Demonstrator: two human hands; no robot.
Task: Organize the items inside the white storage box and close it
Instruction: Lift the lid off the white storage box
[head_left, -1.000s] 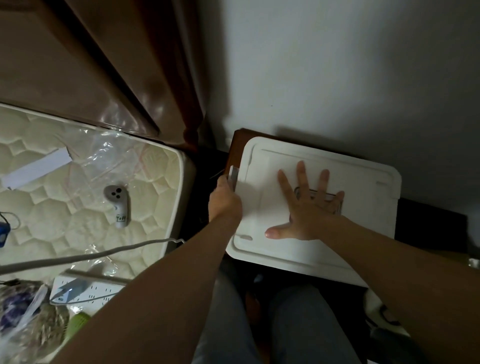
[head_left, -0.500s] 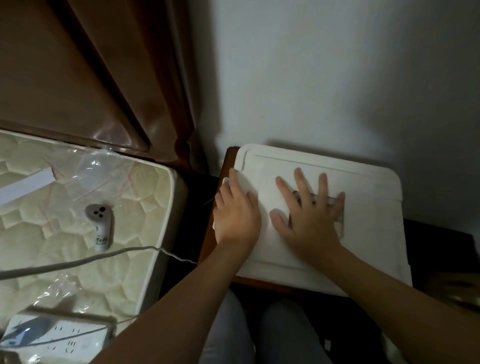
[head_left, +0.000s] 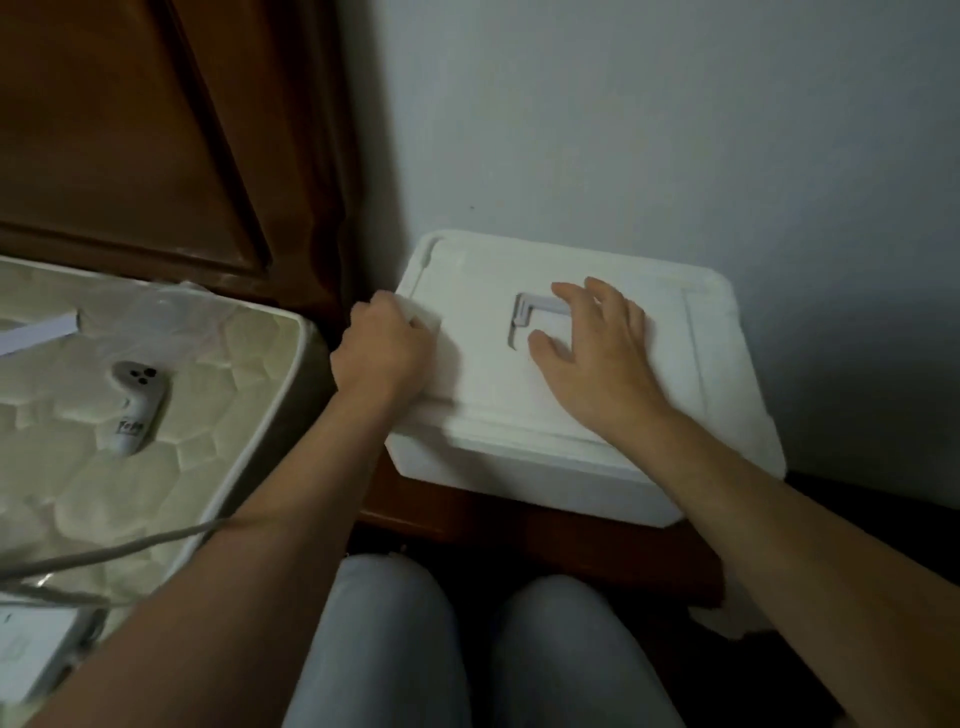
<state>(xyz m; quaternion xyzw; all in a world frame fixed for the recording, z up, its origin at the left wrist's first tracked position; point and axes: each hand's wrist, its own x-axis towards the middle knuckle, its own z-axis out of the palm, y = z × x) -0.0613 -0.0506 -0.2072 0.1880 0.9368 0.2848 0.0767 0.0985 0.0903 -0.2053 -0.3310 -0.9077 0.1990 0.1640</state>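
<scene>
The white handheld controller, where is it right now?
In the head view, the white controller lies at the left on the quilted mattress, left of the left hand and the white storage box.

the box (head_left: 519, 467) and its lid (head_left: 467, 384) are plain white, the handle (head_left: 535, 304) set in the lid a pale grey-white. the stand (head_left: 467, 512) under the box is reddish brown. the wall (head_left: 675, 130) is flat pale grey-blue. the headboard (head_left: 130, 130) is dark glossy brown. the mattress (head_left: 218, 415) is cream, quilted in a honeycomb pattern. the controller (head_left: 136, 405) on it is white with dark buttons and dark lettering. the cable (head_left: 104, 553) is grey. the trousers (head_left: 389, 649) are light grey.
</scene>
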